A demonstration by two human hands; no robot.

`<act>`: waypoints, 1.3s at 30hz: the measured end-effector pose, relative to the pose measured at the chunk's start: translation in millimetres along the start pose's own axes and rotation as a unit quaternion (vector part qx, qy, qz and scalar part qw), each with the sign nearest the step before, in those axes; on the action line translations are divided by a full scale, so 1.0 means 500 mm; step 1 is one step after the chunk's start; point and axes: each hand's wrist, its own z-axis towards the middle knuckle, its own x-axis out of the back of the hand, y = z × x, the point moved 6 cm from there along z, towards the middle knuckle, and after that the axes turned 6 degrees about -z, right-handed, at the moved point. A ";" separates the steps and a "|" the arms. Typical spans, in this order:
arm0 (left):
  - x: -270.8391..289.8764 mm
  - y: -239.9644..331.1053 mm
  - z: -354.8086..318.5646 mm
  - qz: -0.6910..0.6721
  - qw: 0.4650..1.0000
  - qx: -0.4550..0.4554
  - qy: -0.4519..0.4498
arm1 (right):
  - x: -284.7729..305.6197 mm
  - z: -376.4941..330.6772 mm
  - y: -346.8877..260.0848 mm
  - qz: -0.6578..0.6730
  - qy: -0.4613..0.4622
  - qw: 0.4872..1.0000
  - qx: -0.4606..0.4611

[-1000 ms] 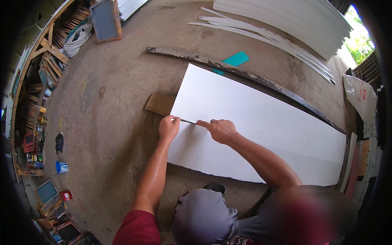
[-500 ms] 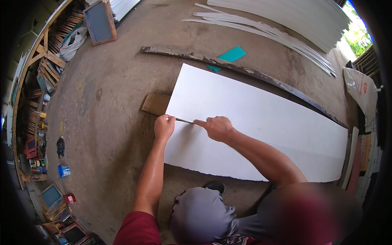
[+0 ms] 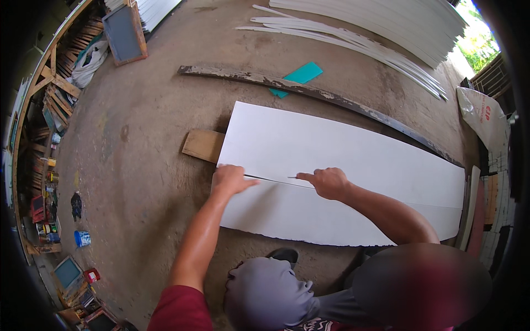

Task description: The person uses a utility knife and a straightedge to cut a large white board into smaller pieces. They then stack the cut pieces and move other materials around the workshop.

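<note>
A long white board (image 3: 342, 149) lies flat in front of me, with a thin split running rightward from its left edge. Near that edge the split gapes dark. My left hand (image 3: 229, 179) rests over the left end of the split, fingers stretched out and thumb pointing right along the board, holding nothing. Farther right, my right hand (image 3: 329, 183) is closed around a thin grey blade (image 3: 292, 177). Its tip points left, just above the split line; the handle is hidden in my fist.
A brown wooden plank (image 3: 201, 145) sticks out under the board's left end. Beyond lie a worn long bar (image 3: 326, 95), a teal strip (image 3: 309, 71), loose white strips (image 3: 353, 44) and stacked white sheets (image 3: 386, 22). Frames, tubs and a blue can (image 3: 82, 238) line the left.
My right hand has moved right with the blade, away from the left hand. The left hand has gone from a pinch at the board's edge to spread fingers. The split shows longer.
</note>
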 end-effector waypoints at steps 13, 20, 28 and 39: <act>-0.035 0.020 -0.043 0.018 0.995 -0.071 0.067 | 0.018 0.053 -0.115 0.022 0.031 0.998 0.054; -0.005 -0.007 -0.051 0.036 0.991 -0.095 0.089 | 0.000 0.075 -0.122 -0.016 0.074 0.995 0.067; 0.031 -0.035 -0.053 0.041 0.991 -0.089 0.092 | -0.024 0.060 -0.080 -0.046 0.012 0.998 0.051; -0.032 -0.068 0.028 0.022 0.995 -0.092 -0.028 | -0.085 -0.052 0.039 -0.046 -0.060 0.997 -0.015</act>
